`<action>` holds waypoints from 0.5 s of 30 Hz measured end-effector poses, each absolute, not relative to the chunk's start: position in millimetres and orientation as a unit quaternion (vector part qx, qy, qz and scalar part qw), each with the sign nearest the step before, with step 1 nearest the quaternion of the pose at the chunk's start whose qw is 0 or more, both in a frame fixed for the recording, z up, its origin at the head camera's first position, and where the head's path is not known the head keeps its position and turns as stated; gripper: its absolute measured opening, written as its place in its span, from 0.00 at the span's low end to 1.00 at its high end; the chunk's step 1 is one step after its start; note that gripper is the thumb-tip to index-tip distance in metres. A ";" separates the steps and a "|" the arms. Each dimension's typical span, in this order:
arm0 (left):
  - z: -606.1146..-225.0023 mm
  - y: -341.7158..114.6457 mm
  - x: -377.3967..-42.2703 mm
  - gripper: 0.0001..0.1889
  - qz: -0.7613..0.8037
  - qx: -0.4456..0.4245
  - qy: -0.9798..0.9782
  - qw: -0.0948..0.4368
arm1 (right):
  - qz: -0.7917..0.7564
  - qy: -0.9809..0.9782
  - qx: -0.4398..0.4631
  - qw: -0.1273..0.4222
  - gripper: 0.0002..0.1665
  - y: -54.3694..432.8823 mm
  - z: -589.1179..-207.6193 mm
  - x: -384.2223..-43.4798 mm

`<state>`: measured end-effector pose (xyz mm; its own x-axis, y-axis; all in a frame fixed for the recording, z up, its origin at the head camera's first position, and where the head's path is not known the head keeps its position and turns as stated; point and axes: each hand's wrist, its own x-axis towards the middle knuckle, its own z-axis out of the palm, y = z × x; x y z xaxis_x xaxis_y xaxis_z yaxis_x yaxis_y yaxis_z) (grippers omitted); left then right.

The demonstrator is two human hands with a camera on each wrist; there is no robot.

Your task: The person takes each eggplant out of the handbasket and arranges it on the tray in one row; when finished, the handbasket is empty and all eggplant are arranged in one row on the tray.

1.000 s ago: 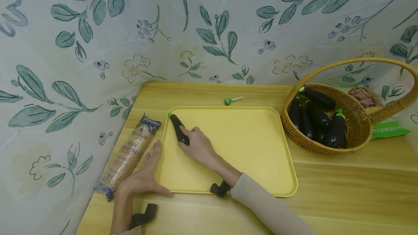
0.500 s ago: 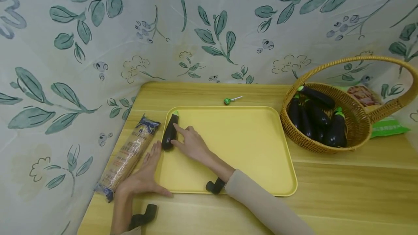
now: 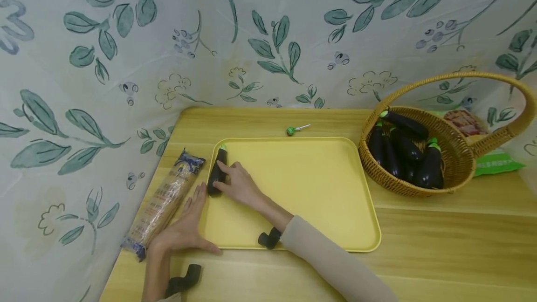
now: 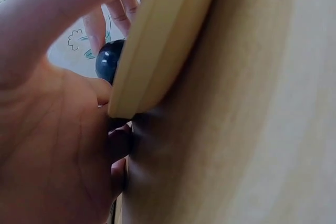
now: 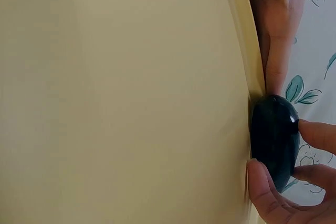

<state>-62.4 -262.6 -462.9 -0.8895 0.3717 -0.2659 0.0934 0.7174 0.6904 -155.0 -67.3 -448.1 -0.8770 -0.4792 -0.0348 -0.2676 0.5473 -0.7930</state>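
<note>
A dark purple eggplant point(image 3: 214, 175) with a green cap lies along the left edge of a yellow tray point(image 3: 310, 190), cap toward the wall. My right hand point(image 3: 240, 186) holds it by its side, thumb and fingers on either side of its rounded body point(image 5: 274, 135) in the right wrist view. My left hand point(image 3: 182, 232) is spread around the tray's near left corner, fingers along the left side and thumb at the front edge. In the left wrist view the tray's rim point(image 4: 152, 45) stands between that palm and the eggplant's dark end point(image 4: 107, 62).
Left of the tray lies a clear packet of noodles point(image 3: 163, 204) with blue ends. A green lollipop point(image 3: 290, 131) is behind the tray. On the right stands a wicker basket point(image 3: 459, 162) holding several eggplants, with a green plastic bag point(image 3: 499, 164) behind it.
The eggplant has swung from a slant to lie along the tray's left edge. My right hand briefly loosened, then took hold of it again, shifting left. My left hand has stayed put.
</note>
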 end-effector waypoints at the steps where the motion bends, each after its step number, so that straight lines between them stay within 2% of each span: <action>1: -463.6 -262.6 -62.2 0.88 0.353 0.128 0.906 0.197 | -0.425 0.870 -0.218 0.125 0.39 -67.0 -448.7 -155.2; 15: -465.7 -261.5 -61.0 0.87 0.369 0.121 0.899 0.200 | -0.438 0.859 -0.222 0.146 0.38 -63.7 -449.3 -158.4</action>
